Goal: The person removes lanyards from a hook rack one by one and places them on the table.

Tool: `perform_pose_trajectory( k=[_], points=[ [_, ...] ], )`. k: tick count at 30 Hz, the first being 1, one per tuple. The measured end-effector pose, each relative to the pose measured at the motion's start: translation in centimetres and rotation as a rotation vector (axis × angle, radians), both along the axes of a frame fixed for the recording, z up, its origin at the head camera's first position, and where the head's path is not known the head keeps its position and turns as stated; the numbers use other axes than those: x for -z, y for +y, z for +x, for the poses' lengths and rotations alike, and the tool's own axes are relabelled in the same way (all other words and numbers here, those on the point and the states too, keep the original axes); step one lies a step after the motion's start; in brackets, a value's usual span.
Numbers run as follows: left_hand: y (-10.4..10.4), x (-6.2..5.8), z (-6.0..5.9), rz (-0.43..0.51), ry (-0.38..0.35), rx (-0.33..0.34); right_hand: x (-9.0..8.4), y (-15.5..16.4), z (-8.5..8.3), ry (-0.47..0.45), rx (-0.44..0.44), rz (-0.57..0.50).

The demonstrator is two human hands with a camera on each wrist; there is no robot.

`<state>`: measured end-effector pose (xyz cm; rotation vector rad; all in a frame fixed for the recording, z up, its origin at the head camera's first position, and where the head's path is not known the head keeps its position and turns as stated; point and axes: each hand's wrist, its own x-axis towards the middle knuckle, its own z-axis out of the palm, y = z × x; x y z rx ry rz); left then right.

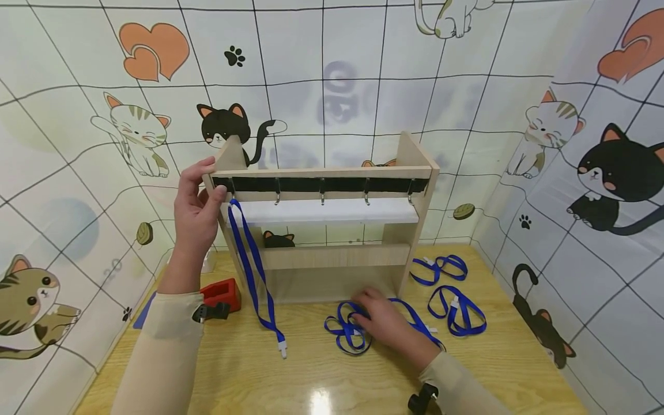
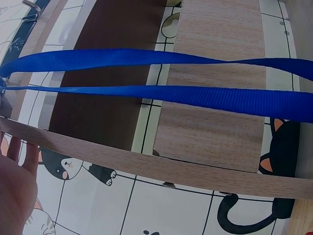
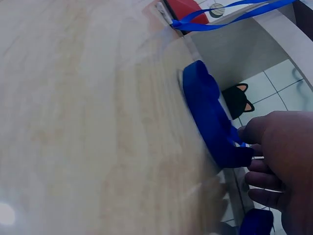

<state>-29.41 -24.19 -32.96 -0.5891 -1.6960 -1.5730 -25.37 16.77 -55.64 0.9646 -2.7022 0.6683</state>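
My left hand (image 1: 196, 216) grips the upper left corner of a pale wooden rack (image 1: 332, 256), its thumb on the front. A blue lanyard (image 1: 254, 259) hangs in a long loop from the leftmost hook, its white clip dangling near the table. In the left wrist view, this hanging lanyard (image 2: 195, 100) crosses in front of the rack. My right hand (image 1: 384, 323) is low before the rack, thumb and fingertips pinching the edge of a coiled blue lanyard (image 1: 341, 331). The right wrist view shows this coiled lanyard (image 3: 208, 117) at the thumb.
More blue lanyards lie on the wooden table (image 1: 290, 380): one partly behind my right hand, another coiled lanyard (image 1: 459, 314) and a further lanyard (image 1: 441, 269) at the right. Several hooks line the rack's black strip (image 1: 301, 184). A red object (image 1: 228, 293) stands left of the rack.
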Motion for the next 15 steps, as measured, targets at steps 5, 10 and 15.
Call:
perform_pose_trajectory(
  k=[5, 10, 15],
  points=[
    [-0.08, 0.06, -0.03, -0.006, 0.003, -0.001, -0.42, 0.32, -0.12, -0.006, 0.032, -0.048],
    [-0.11, 0.01, 0.08, -0.007, 0.010, -0.001, -0.35, 0.24, -0.19, 0.003, 0.012, -0.058],
    [-0.13, -0.08, 0.21, -0.019, 0.000, -0.002, 0.22, 0.06, -0.14, 0.033, -0.031, -0.005]
  ],
)
